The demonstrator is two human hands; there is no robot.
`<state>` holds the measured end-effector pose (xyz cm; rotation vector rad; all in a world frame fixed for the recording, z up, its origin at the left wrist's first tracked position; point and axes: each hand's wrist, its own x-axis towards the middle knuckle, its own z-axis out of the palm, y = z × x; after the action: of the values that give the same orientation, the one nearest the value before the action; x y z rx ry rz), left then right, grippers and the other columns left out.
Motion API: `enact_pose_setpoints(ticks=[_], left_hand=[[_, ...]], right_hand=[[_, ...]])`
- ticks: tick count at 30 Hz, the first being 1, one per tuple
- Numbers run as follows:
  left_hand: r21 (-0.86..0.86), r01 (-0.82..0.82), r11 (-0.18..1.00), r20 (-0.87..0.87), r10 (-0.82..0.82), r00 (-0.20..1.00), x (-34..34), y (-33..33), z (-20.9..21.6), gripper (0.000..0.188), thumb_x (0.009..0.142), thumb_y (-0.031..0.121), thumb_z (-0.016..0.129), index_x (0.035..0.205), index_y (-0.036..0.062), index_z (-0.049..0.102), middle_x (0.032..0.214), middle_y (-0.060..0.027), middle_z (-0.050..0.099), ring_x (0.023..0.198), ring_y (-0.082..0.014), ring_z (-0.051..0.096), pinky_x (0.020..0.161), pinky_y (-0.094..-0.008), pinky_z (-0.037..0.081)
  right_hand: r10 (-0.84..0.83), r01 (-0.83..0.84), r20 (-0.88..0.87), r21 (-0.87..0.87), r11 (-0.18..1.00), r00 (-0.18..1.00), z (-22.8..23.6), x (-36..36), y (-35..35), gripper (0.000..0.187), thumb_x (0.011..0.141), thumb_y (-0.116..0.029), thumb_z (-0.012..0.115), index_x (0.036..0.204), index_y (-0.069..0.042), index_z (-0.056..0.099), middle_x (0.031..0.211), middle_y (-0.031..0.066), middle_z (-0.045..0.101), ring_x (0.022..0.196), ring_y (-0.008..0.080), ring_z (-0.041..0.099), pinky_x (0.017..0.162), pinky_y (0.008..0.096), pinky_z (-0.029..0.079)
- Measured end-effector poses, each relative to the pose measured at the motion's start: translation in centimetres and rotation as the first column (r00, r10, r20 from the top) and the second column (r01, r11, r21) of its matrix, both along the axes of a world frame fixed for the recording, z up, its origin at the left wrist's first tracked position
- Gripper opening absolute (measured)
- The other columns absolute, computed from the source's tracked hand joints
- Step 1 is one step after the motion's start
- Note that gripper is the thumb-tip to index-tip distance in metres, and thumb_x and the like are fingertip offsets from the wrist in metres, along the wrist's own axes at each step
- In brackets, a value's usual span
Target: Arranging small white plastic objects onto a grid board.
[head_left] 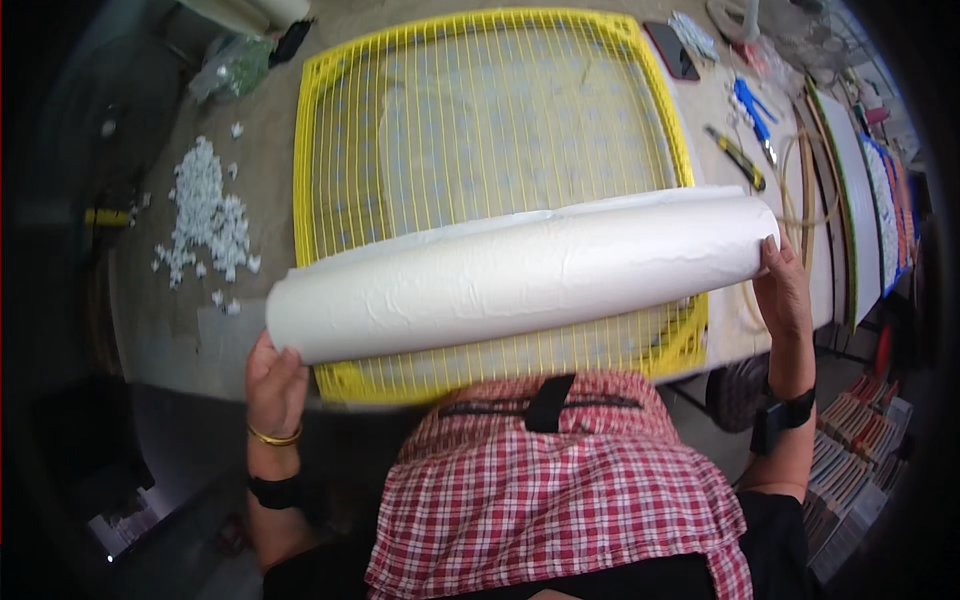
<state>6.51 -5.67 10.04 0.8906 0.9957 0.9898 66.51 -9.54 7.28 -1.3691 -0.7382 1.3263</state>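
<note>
A long white roll of sheet material [520, 275], its surface slightly wrinkled, lies slantwise over the near part of a yellow frame [308, 170] strung with closely spaced yellow strands. My left hand [275, 380] grips the roll's left end, thumb on the outside. At the other end, which sits higher in the picture, my right hand [783, 285] holds the roll with its thumb on the rim. The fingers of both hands are partly hidden behind or inside the ends. Through the strands, a pale sheet shows beneath the frame.
Small white pieces [210, 215] are heaped on the table [160, 340] at the left. To the right lie a yellow-black utility knife [737, 158], a blue-handled tool [752, 108] and a phone [672, 52]. Flat panels [845, 200] lean at the far right. A clear plastic bag [232, 68] lies at the back left.
</note>
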Motion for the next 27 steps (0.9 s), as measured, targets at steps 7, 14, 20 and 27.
enact_pose_setpoints(ticks=[7, 14, 20, 27], left_hand=[[-0.119, -0.199, 0.973, -0.121, 0.185, 0.975, -2.4, -14.3, -4.3, 0.047, 0.101, 0.016, 0.049, 0.141, -0.0047, 0.035, 0.141, -0.0123, 0.047, 0.132, -0.0233, 0.042, 0.115, -0.0385, 0.025], [-0.075, -0.108, 0.991, -0.122, 0.099, 0.988, -4.2, -19.7, -7.1, 0.048, 0.098, 0.011, 0.054, 0.140, -0.0030, 0.037, 0.138, -0.0113, 0.050, 0.129, -0.0203, 0.044, 0.113, -0.0360, 0.028], [-0.047, -0.131, 0.990, -0.111, 0.125, 0.986, -4.4, -21.5, -11.5, 0.044, 0.098, 0.012, 0.055, 0.137, -0.0029, 0.042, 0.132, -0.0096, 0.054, 0.123, -0.0186, 0.048, 0.109, -0.0337, 0.032], [-0.017, -0.176, 0.984, -0.095, 0.174, 0.980, -2.6, -14.6, -12.4, 0.035, 0.097, 0.010, 0.057, 0.128, -0.0031, 0.050, 0.124, -0.0090, 0.058, 0.114, -0.0158, 0.053, 0.103, -0.0316, 0.037]], right_hand=[[0.082, -0.082, 0.037, -0.004, 0.997, 0.996, -2.7, -3.6, -11.2, 0.054, 0.090, -0.021, 0.066, 0.134, 0.004, 0.047, 0.124, 0.0100, 0.061, 0.116, 0.0179, 0.055, 0.103, 0.0325, 0.038], [-0.002, 0.007, 0.089, -0.048, 0.999, 0.996, -2.6, -8.0, -20.1, 0.056, 0.089, -0.024, 0.069, 0.133, 0.004, 0.048, 0.123, 0.0101, 0.062, 0.115, 0.0178, 0.056, 0.104, 0.0320, 0.037], [-0.074, 0.077, 0.048, -0.066, 0.995, 0.996, -6.3, -9.3, -24.7, 0.051, 0.090, -0.018, 0.067, 0.133, 0.003, 0.049, 0.125, 0.0095, 0.061, 0.117, 0.0185, 0.055, 0.105, 0.0329, 0.037], [-0.144, 0.144, 0.146, 0.010, 0.989, 0.979, -9.2, -8.0, -18.4, 0.043, 0.094, -0.020, 0.061, 0.127, 0.006, 0.051, 0.118, 0.0100, 0.064, 0.105, 0.0176, 0.059, 0.097, 0.0301, 0.041]])
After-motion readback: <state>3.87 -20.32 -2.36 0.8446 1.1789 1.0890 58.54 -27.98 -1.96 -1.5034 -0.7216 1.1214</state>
